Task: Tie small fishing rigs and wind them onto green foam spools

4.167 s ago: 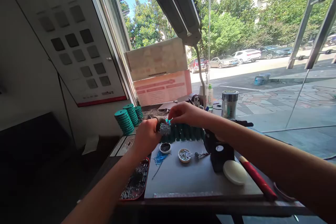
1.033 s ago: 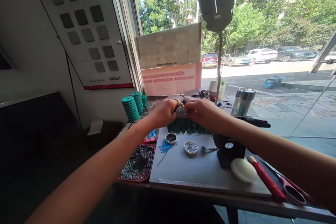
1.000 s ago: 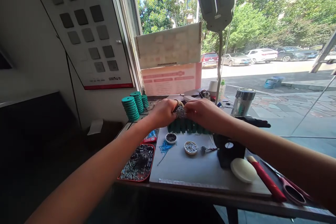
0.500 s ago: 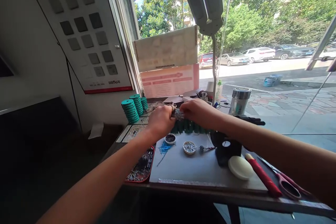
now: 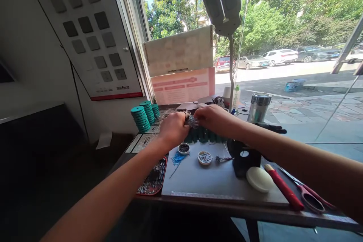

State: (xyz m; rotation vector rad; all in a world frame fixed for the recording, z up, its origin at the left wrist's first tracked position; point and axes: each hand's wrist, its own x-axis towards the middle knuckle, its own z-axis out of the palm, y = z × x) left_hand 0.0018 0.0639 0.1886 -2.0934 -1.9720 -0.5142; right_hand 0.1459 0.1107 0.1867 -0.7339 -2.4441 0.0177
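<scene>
Over the back of the desk, my left hand [image 5: 173, 126] is closed round a silvery, spiky bundle [image 5: 193, 122]; its exact kind is too small to tell. Fingers of my right hand [image 5: 211, 118] are bent and pinched together at the bundle's right side. Whether they hold a single strand is hidden. Just under both hands runs a row of dark green pieces [image 5: 202, 135]. Closer to me are a small bowl of dark beads [image 5: 183, 149], a bowl of pale beads [image 5: 204, 158] and some thin blue strips [image 5: 177, 158].
Stacked green discs [image 5: 140, 119] stand at left, above a red-rimmed tray [image 5: 163, 181] of small parts. Rightward lie a black stand [image 5: 240, 168], a pale round object [image 5: 259, 179], a red-handled brush [image 5: 285, 189] and scissors [image 5: 312, 200]. A metal-lidded jar [image 5: 258, 107] stands near the window.
Both hands stay at the silvery bundle. My right hand has shifted very slightly, and the whole view has moved a little.
</scene>
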